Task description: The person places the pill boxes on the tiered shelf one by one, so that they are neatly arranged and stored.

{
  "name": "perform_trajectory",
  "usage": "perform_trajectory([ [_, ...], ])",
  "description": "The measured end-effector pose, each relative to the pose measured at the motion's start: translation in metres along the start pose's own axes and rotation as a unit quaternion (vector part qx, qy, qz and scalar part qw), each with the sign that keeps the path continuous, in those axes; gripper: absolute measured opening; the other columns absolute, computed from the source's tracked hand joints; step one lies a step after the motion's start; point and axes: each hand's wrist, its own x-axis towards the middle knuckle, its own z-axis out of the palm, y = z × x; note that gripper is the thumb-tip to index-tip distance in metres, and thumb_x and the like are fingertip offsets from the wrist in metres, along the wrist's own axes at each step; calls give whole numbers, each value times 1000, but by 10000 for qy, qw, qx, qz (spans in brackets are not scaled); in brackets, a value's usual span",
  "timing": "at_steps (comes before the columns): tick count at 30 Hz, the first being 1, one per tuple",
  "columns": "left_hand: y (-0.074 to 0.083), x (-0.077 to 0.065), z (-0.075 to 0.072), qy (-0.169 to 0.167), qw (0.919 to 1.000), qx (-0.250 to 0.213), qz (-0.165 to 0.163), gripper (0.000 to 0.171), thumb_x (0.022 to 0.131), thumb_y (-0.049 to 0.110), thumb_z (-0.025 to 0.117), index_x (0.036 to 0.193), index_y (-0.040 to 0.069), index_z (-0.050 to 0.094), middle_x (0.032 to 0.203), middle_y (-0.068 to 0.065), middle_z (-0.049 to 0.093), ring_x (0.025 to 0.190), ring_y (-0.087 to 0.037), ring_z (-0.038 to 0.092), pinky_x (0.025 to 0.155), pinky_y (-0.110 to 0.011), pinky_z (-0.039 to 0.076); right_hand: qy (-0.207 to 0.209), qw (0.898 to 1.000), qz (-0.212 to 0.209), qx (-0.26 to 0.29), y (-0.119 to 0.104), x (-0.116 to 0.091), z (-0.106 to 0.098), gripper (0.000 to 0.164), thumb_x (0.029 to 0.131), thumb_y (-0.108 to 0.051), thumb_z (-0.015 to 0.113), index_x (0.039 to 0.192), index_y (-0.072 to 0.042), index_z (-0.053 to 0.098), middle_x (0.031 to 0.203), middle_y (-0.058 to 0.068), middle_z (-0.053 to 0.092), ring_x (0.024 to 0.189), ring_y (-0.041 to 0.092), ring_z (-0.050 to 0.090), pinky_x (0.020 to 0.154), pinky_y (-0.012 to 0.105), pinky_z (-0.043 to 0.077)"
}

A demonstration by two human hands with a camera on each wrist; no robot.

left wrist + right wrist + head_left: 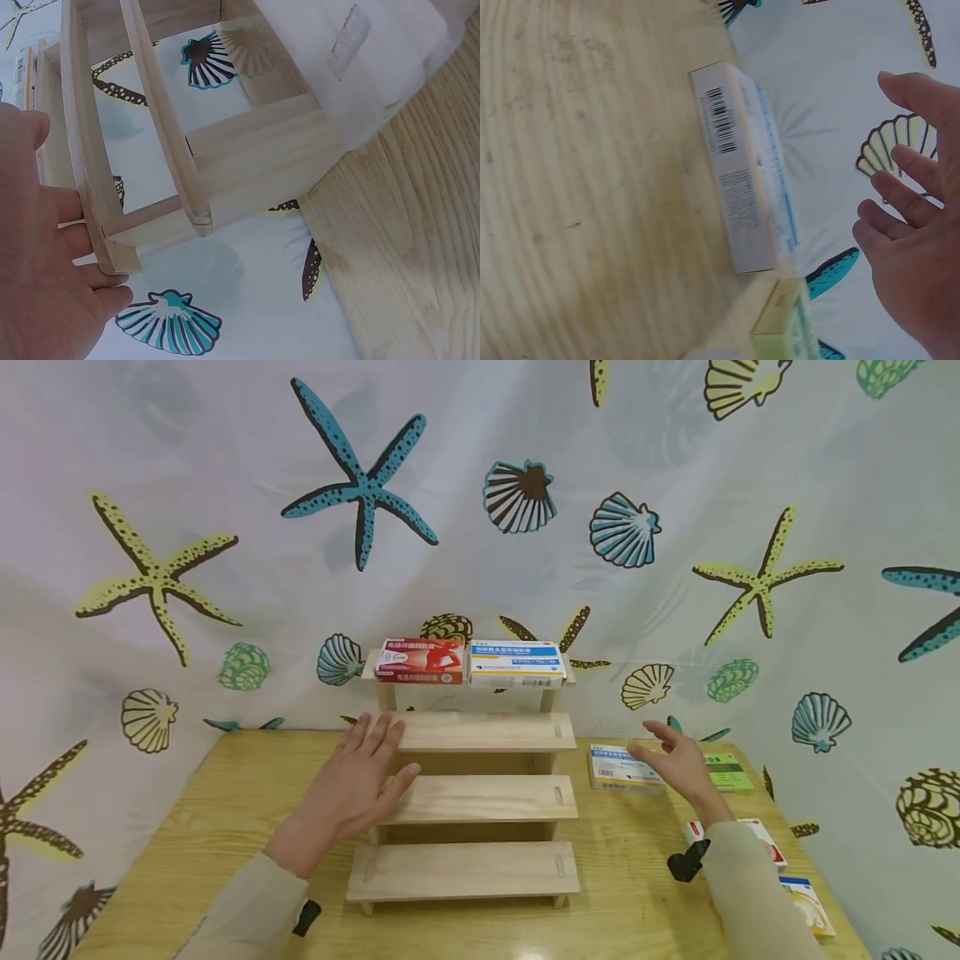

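A stepped wooden rack (pixel 480 797) stands on the table, with a red medicine box (pixel 420 661) and a blue-and-white medicine box (pixel 517 663) side by side on its top tier. My left hand (pixel 358 781) is at the rack's left end, fingers extended; in the left wrist view its fingertips meet the end of a wooden board (pixel 94 195). On the right, my right hand (pixel 678 768) hovers with spread fingers by a second blue-and-white medicine box (pixel 615 768) lying on the table. The right wrist view shows that box's barcode side (pixel 731 172), with a gap between it and the fingers.
A green box (pixel 727 772) lies beyond my right wrist. Nearer along the table's right edge are a red-and-white box (pixel 765 839) and a white box with a blue band (pixel 810 906), both partly covered by my sleeve. A patterned curtain (pixel 480 585) hangs behind the table.
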Motion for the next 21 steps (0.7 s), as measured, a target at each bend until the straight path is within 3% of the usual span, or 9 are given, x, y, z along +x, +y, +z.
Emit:
perform_trajectory([
  [13,-1,-1,0,-11,9999,-79,-93,76,111,51,40,164,-2,29,171,-27,26,159,-54,20,130,-64,21,-178,9966,775,-215,28,3,13,92,96,-46,75,167,-10,29,174,25,20,158,52,21,124,70,29],
  [21,0,0,2,-65,9998,-168,-86,77,111,52,39,165,-2,27,172,-27,25,160,-52,16,131,-64,18,-325,9960,743,-379,38,11,19,100,92,-45,80,167,-6,26,172,29,21,155,53,26,121,71,32],
])
